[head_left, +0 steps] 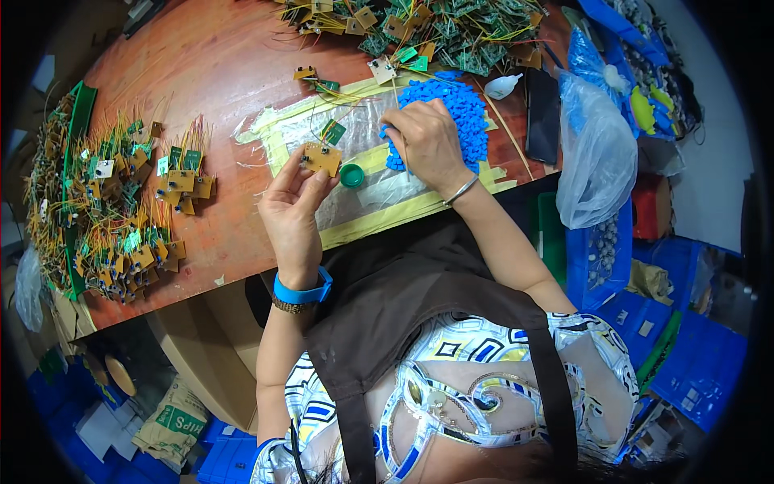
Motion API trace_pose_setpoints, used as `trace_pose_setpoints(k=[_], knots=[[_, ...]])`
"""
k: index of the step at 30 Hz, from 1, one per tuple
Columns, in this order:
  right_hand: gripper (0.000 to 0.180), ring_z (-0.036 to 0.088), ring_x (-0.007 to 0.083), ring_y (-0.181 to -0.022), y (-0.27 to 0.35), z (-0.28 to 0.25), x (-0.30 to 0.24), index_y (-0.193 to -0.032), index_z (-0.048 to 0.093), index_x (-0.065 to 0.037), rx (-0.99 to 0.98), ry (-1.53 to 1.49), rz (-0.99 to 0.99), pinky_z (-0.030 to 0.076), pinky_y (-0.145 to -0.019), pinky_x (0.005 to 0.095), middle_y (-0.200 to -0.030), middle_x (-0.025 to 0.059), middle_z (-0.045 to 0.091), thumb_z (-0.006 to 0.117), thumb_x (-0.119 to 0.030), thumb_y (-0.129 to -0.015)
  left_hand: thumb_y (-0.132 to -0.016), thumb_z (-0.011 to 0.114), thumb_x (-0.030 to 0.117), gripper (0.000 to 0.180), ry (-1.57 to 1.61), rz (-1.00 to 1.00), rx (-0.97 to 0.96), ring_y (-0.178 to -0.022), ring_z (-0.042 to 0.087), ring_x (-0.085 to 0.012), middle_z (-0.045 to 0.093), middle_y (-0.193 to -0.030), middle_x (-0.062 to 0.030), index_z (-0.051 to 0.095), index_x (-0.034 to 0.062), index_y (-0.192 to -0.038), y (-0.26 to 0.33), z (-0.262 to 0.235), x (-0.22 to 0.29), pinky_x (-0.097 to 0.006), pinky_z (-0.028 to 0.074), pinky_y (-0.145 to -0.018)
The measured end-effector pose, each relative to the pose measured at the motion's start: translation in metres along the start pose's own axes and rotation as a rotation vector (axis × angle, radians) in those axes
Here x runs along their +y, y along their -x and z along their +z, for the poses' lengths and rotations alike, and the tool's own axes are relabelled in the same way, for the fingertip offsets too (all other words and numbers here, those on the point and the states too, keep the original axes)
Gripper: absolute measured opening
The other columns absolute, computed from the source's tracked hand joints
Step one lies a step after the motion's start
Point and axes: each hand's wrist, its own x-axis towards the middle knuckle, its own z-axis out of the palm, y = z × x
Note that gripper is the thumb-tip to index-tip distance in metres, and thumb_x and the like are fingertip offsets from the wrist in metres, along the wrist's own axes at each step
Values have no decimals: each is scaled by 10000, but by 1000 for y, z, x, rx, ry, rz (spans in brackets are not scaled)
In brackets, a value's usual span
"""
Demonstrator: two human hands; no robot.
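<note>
Nearest to us, our left hand (pixel 295 200) grips a flat tan circuit board with small black parts (pixel 321 158) between thumb and fingers, perhaps so its top is free. It is above a see-through plastic sheet (pixel 343 208) with yellow tape (pixel 367 227), maybe there to guard the red-brown wooden bench (pixel 218 89). A little round green cup (pixel 351 176) sits just beside the board, likely for easy reach. Our right hand (pixel 429 145) has bent fingers, tips close together, by a pile of small bright blue pieces (pixel 469 121); we can't tell what they pinch. Farther off lies a messy heap of green and tan boards with thin wires (pixel 451 40), maybe to give us room.
</note>
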Motion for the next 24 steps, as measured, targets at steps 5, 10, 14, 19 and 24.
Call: trace_pose_setpoints(k=[5,10,14,19,24], knots=[[147,627,231,-782,-1,5,-2,-837,639,-81,-41,83,16,417,-734,374,-769,54,660,735,-64,-728,-895,626,-28,414,-6,5,-8,-880,661,-162,646,-965,-72,537,-70,-1296,1,4,0,-313,574,-855],[167,613,233,-789,-3,-1,-10,-826,633,-85,25,-24,55,408,-733,368,-789,42,656,743,-43,-707,-892,635,-19,420,-50,27,-30,-893,661,-153,654,-963,-68,544,-60,-1300,2,2,-2,-295,567,-846],[212,596,236,-788,-12,-25,-55,-837,634,-95,161,-369,19,398,-737,357,-799,31,639,758,-31,-677,-900,619,-51,436,-73,39,-75,-898,661,-159,656,-995,-95,516,-70,-1323,4,6,-5,-293,574,-815],[239,599,233,-782,-16,-20,-67,-852,633,-97,107,-286,-92,407,-723,352,-777,36,625,764,-28,-664,-895,618,-64,432,-38,33,-131,-908,647,-140,663,-1006,-100,522,-72,-1317,6,14,-7,-292,569,-827],[223,615,234,-786,-15,-16,-68,-885,652,-74,153,-181,-102,421,-714,356,-768,43,635,754,-12,-697,-888,621,-70,436,-54,12,-154,-897,644,-136,661,-1004,-97,525,-71,-1313,6,16,-4,-295,571,-832]])
